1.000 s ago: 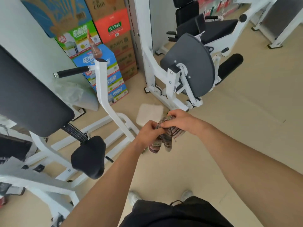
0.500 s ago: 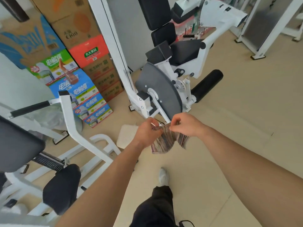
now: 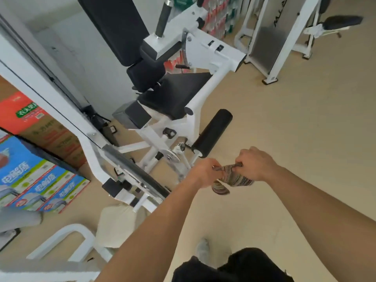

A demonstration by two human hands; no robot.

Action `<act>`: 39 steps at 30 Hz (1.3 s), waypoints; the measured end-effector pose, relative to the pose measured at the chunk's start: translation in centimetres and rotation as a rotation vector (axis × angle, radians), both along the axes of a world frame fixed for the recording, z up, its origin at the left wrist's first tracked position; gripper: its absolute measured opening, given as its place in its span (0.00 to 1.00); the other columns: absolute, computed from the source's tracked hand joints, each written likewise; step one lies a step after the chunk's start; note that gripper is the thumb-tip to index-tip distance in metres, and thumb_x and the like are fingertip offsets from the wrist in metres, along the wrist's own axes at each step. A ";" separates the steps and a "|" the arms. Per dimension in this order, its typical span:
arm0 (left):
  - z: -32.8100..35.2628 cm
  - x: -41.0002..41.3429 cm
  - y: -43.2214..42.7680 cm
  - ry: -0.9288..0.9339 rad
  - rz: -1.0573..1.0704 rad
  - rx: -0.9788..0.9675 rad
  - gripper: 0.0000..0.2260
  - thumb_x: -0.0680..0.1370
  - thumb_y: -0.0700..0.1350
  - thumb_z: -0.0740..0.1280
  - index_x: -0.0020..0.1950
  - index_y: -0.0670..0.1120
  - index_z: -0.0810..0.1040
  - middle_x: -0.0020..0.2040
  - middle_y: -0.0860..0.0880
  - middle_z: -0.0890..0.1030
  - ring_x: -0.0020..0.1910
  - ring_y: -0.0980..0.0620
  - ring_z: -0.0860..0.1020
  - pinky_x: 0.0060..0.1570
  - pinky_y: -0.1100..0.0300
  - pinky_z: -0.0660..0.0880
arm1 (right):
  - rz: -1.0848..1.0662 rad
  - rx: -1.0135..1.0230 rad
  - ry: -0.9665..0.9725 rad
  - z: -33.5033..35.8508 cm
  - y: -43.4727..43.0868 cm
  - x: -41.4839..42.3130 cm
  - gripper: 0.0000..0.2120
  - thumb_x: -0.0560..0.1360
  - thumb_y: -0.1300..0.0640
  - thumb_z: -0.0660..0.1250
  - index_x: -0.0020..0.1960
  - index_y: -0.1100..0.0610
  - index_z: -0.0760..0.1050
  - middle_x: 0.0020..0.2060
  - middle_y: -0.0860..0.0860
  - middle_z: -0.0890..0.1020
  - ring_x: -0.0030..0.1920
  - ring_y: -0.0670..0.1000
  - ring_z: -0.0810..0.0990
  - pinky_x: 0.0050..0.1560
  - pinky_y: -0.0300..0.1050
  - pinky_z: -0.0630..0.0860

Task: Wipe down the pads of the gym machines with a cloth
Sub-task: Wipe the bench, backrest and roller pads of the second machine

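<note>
Both hands were out in front, chest-high over the floor (image 3: 295,129), and the cloth (image 3: 236,178) was bunched between them: the left hand (image 3: 205,173) had its grip clamped on one end, the right hand (image 3: 255,164) had its grip clamped on the other, and a striped fold hung loose below. No pad was being touched yet. The roller pad (image 3: 212,133) sat just beyond the hands, the seat pad (image 3: 175,94) further back on the white frame (image 3: 201,100), the back pad (image 3: 114,27) tall above it. The risks, as I judged them: that dangling fold could snag on the pivot hardware (image 3: 173,156) close to the left hand, where plates and bolts stuck out, and a snag there would jerk the cloth out of one grip. A loosely wadded cloth would also wipe with a small patch only and leave strips of the roller untouched, especially its underside. The roller looked free to turn on its bar, so a hard one-handed push might just spin it instead of cleaning it. And a pale mat (image 3: 116,226) lay on the floor near the person's foot (image 3: 203,246), a slip waiting for a careless step toward the machine.
</note>
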State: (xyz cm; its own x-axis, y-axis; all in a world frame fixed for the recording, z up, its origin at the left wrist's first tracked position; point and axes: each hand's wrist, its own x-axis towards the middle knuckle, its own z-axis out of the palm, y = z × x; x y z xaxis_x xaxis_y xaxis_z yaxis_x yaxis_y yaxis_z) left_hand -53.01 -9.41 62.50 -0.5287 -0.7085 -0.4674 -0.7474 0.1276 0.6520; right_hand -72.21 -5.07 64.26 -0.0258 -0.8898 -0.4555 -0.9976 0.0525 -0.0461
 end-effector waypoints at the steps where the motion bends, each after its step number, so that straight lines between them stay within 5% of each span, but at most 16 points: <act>1: 0.1 -1.6 -1.6 0.009 0.008 0.001 0.09 0.78 0.52 0.69 0.52 0.48 0.82 0.46 0.48 0.81 0.45 0.49 0.79 0.39 0.59 0.74 | 0.018 -0.024 0.029 0.1 -1.6 -1.6 0.17 0.80 0.43 0.59 0.59 0.47 0.82 0.56 0.50 0.78 0.57 0.54 0.72 0.53 0.50 0.73; 6: -0.2 -9.6 -9.8 0.009 0.002 -0.023 0.07 0.78 0.51 0.68 0.46 0.49 0.78 0.42 0.50 0.81 0.43 0.49 0.80 0.34 0.61 0.72 | 0.098 -0.035 0.102 -0.9 -10.9 -9.5 0.16 0.81 0.43 0.59 0.58 0.48 0.81 0.54 0.47 0.81 0.58 0.52 0.72 0.50 0.49 0.66; 10: -1.3 -17.0 -16.5 -0.062 0.040 -0.098 0.08 0.76 0.50 0.70 0.53 0.49 0.80 0.47 0.50 0.82 0.46 0.49 0.81 0.41 0.58 0.76 | 0.089 -0.002 0.081 -1.7 -18.9 -16.9 0.16 0.82 0.42 0.58 0.56 0.49 0.81 0.51 0.49 0.82 0.56 0.53 0.75 0.49 0.48 0.64; 13: -1.9 -23.5 -21.6 -0.123 0.078 -0.098 0.10 0.73 0.47 0.71 0.54 0.49 0.79 0.46 0.51 0.82 0.46 0.50 0.81 0.45 0.53 0.81 | 0.097 0.039 0.061 -1.3 -24.9 -23.2 0.16 0.83 0.42 0.56 0.54 0.49 0.79 0.50 0.50 0.83 0.54 0.54 0.79 0.48 0.48 0.65; 17: -2.2 -32.6 -27.8 -0.199 0.125 -0.077 0.05 0.75 0.45 0.68 0.50 0.49 0.76 0.38 0.52 0.76 0.41 0.50 0.76 0.41 0.56 0.74 | 0.069 0.133 0.027 -0.7 -32.3 -31.1 0.13 0.82 0.47 0.58 0.58 0.50 0.77 0.49 0.52 0.82 0.50 0.56 0.80 0.45 0.46 0.71; 21: -2.9 -40.8 -34.0 -0.138 0.221 -0.098 0.08 0.74 0.47 0.67 0.52 0.47 0.76 0.43 0.48 0.81 0.42 0.45 0.79 0.40 0.53 0.78 | 0.044 0.140 0.007 -0.8 -40.8 -37.9 0.13 0.80 0.54 0.59 0.60 0.50 0.77 0.56 0.54 0.81 0.55 0.58 0.80 0.47 0.48 0.72; 26: -4.7 -49.0 -43.9 -0.061 0.353 -0.206 0.11 0.74 0.47 0.67 0.55 0.47 0.75 0.44 0.45 0.82 0.42 0.42 0.80 0.41 0.51 0.80 | 0.078 0.162 -0.005 -3.3 -53.1 -45.4 0.08 0.79 0.53 0.60 0.51 0.50 0.77 0.53 0.54 0.82 0.53 0.59 0.80 0.51 0.50 0.77; 31: -6.7 -55.2 -53.7 -0.017 0.516 -0.116 0.10 0.75 0.46 0.66 0.56 0.50 0.74 0.45 0.46 0.81 0.43 0.43 0.79 0.40 0.53 0.77 | 0.101 0.222 0.011 -4.7 -64.6 -51.6 0.06 0.79 0.50 0.64 0.45 0.49 0.74 0.46 0.53 0.81 0.48 0.58 0.77 0.54 0.52 0.78; 39: -8.6 -56.0 -65.3 -0.115 0.791 0.056 0.13 0.80 0.49 0.63 0.63 0.49 0.71 0.53 0.43 0.80 0.51 0.40 0.79 0.46 0.51 0.77 | 0.276 0.341 -0.085 -6.3 -80.1 -52.3 0.12 0.78 0.49 0.70 0.55 0.57 0.83 0.51 0.58 0.84 0.51 0.58 0.80 0.53 0.50 0.78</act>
